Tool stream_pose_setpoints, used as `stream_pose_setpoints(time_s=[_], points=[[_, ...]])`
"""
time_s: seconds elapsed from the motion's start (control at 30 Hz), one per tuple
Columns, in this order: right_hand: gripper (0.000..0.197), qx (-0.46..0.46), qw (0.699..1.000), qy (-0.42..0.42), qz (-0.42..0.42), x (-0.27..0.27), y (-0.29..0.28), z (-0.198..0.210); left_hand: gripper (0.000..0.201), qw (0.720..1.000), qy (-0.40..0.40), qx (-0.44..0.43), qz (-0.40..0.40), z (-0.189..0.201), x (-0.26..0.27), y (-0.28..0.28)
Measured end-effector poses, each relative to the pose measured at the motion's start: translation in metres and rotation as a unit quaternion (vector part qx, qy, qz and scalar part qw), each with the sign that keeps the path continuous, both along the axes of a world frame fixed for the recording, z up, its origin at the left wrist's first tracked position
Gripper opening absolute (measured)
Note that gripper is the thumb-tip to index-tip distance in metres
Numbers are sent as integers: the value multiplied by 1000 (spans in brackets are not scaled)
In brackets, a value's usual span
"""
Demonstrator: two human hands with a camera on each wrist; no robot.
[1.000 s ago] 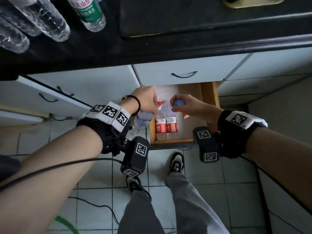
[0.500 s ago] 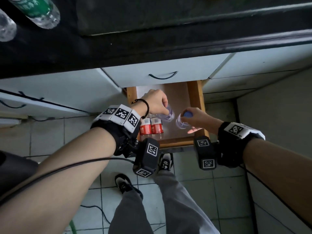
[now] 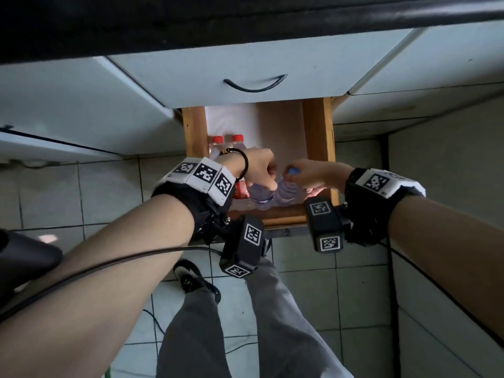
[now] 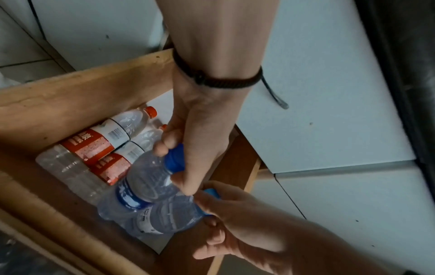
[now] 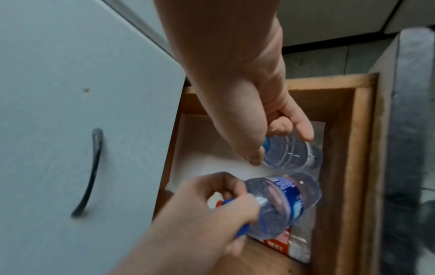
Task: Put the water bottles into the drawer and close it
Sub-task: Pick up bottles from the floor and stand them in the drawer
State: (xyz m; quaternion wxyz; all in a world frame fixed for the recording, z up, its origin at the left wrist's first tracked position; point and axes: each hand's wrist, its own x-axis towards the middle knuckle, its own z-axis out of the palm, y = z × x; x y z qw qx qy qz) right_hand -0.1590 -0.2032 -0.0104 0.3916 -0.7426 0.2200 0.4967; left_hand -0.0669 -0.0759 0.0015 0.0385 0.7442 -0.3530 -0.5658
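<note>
The wooden drawer [image 3: 317, 132] is pulled open below the counter. Two red-capped bottles with red labels [image 3: 227, 141] [image 4: 103, 137] lie side by side along its left wall. My left hand [image 3: 268, 177] pinches the blue cap of a clear water bottle [image 4: 146, 182], tilted down into the drawer beside the red-labelled pair. My right hand [image 3: 297, 175] grips a second blue-capped bottle [image 5: 287, 152] at its neck, just right of the first, its base near the drawer's front. The two held bottles [image 3: 272, 193] touch each other.
A closed white drawer front with a black curved handle [image 3: 255, 84] hangs over the back of the open drawer. The black countertop edge [image 3: 245, 17] runs above. My legs and a shoe [image 3: 196, 282] stand on the tiled floor in front of the drawer.
Both hands have lowered their bottles deeper into the drawer, toward its front. The view has tilted down, so the bottles on the countertop are out of sight.
</note>
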Motion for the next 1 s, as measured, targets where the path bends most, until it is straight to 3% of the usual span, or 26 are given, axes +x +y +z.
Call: stream_pose_setpoints(time_s=[0.1,0.2,0.3,0.4,0.57,0.7,0.8,0.93,1.0], points=[[15,24,999,26,12,10,-6,-11,12,999,-1,-9,31,-25,1,2],[28,28,999,-13,-19,22,-11,-24,13,996,-2,-23,81,-49,0,9],[42,0,992,-73,-105,35,-13,-41,13,979,-74,-85,171,-60,5,7],[58,-54,988,-92,-115,41,-11,-62,25,949,-149,-125,246,-75,16,3],[45,52,965,-75,-245,44,-3,-90,43,933,-149,-108,310,-105,35,8],[36,22,959,-105,-262,56,0,-107,49,940,-88,-85,317,-129,42,11],[33,5,972,-79,-220,56,-9,-118,62,943,-37,-85,320,-146,40,9],[58,41,971,1,-234,39,-19,-130,65,966,14,-75,248,-163,30,5],[55,18,968,15,-251,32,-18,-133,63,968,12,-86,234,-166,18,4]])
